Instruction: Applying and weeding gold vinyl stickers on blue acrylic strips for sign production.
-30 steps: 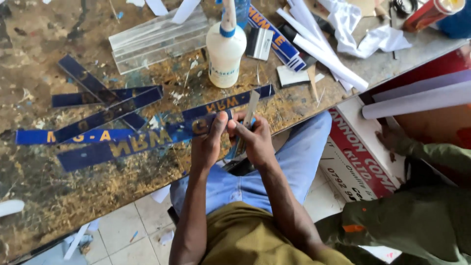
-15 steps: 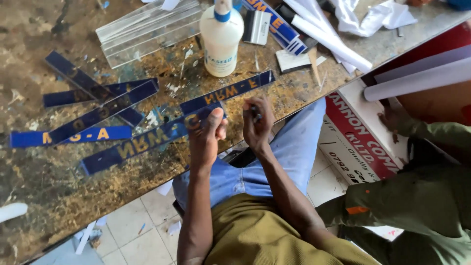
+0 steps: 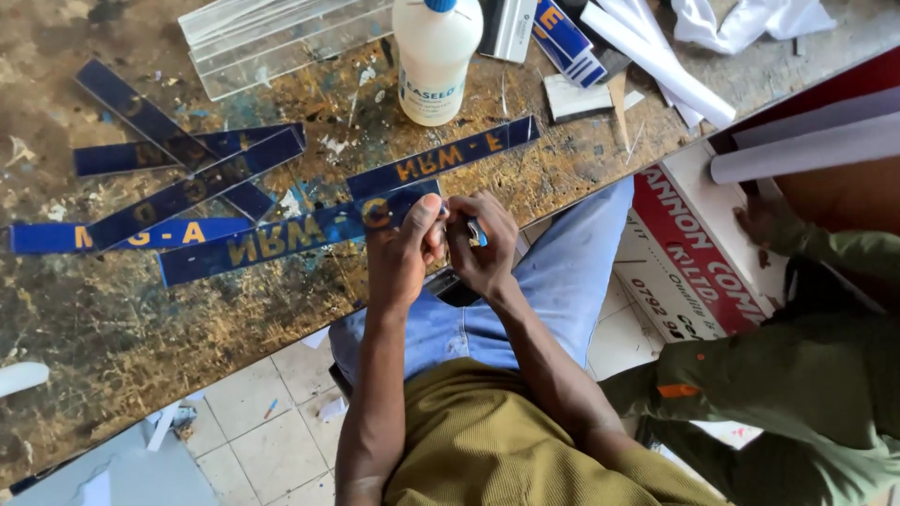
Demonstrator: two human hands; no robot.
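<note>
A long blue strip with yellow lettering (image 3: 281, 239) is seen lying on the worn surface (image 3: 112, 328), its right end reaching the edge, where it is pinched by the left hand (image 3: 403, 248). The right hand (image 3: 483, 253) is closed around a small blue-tipped object, its kind too hidden to be told, held just beside that end. A slip is judged likely here: if that end is pulled or pressed too hard, the strip could be skewed against the second blue strip (image 3: 445, 157) touching it above, or its lettering could be scuffed. The white glue bottle (image 3: 436, 56) stands well apart and is judged safe, while the stacked strips (image 3: 178, 169) to the left could be nudged.
</note>
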